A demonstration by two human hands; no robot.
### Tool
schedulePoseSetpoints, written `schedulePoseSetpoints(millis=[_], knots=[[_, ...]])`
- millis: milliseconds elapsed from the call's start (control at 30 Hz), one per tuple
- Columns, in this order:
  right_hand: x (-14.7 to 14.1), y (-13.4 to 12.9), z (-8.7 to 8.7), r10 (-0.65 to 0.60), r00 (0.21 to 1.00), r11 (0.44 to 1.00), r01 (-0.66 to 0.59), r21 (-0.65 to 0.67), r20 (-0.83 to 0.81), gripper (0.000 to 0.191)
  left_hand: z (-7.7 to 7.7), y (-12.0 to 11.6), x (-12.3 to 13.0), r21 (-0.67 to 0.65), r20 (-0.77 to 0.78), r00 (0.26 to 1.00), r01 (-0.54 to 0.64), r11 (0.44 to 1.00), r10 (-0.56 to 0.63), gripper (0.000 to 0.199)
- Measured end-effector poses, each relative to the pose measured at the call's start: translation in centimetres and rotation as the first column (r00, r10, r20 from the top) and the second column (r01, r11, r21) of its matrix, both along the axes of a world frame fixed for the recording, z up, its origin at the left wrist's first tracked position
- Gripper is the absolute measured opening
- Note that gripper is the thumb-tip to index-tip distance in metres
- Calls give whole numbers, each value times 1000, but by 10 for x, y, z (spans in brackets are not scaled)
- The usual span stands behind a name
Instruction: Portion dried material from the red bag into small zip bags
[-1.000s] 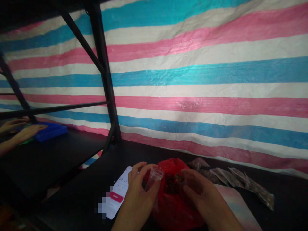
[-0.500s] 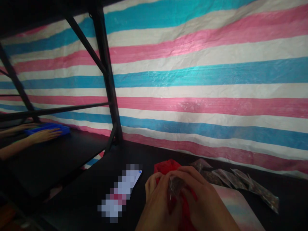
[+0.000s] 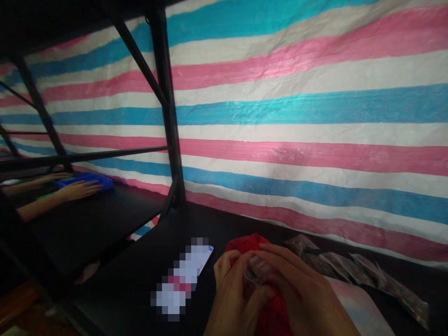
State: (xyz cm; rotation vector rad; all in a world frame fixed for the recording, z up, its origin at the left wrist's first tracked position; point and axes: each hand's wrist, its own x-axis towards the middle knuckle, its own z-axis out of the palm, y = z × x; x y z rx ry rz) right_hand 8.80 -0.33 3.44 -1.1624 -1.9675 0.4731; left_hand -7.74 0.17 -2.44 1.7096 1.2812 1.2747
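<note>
A red bag of thin, mesh-like material (image 3: pixel 247 242) lies at the front of the black table, between and beneath my hands. My left hand (image 3: pixel 229 291) is closed at its left side, fingers curled and thumb pressed inward. From the right, my right hand (image 3: pixel 304 284) reaches over with bent fingers closed toward the left one. Between the thumbs and fingers, both pinch a small clear plastic bag (image 3: pixel 257 269) at the red bag's upper part. What is inside the plastic cannot be made out, and my hands cover much of both bags.
Several clear packets with brown contents (image 3: pixel 360 270) lie to the right, beside a pale, rounded-corner sheet (image 3: pixel 364 305). A blurred-out white strip (image 3: pixel 185 280) lies left. A black metal post (image 3: pixel 171 116) stands before striped sheeting. Another person's hands rest on a blue tray (image 3: pixel 105 182) at far left.
The view has turned slightly left, so everything appears shifted rightward. My fingers have shifted a little on the clear plastic bag, and more of the red bag shows beneath them.
</note>
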Motion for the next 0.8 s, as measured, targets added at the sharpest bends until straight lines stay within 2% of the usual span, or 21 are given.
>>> schedulePoseSetpoints(millis=[133, 200, 267, 367, 433, 500, 567, 633, 733, 800], knots=[[-4, 3, -11, 7, 1000, 1000, -7, -27, 1, 62, -8, 1, -2, 61, 116, 993, -3, 998, -4, 45], [-7, 4, -15, 13, 1000, 999, -13, -30, -7, 67, -6, 2, -1, 31, 150, 987, 50, 998, -54, 47], [-9, 3, -16, 20, 999, 1000, -21, -16, -46, 65, 1, 0, 0, -39, 238, 960, 161, 986, -147, 52], [-9, -1, -8, -1, 995, 1000, 3, 22, -99, 52, 20, -4, -1, -105, 482, 825, 389, 915, -295, 53], [-8, -4, 1, -41, 996, 999, 43, 29, -82, 43, 32, -8, -3, -107, 581, 751, 453, 885, -314, 47], [-6, -7, 8, -109, 991, 992, 113, 59, -78, 37, 41, -10, -7, -128, 590, 760, 422, 898, -273, 38], [-4, -7, 11, -195, 975, 971, 207, 120, -107, 33, 46, -11, -13, -157, 511, 836, 318, 935, -199, 30], [-1, -5, 7, -232, 969, 963, 240, 122, -80, 30, 47, -10, -22, -176, 354, 930, 166, 970, -95, 23], [3, 0, -8, -162, 981, 985, 167, -39, 105, 31, 39, -10, -37, -214, 149, 987, -34, 976, 67, 13], [3, 5, -21, -162, 969, 975, 186, -119, 185, 36, 27, -12, -43, -264, 144, 984, -63, 963, 104, 12]])
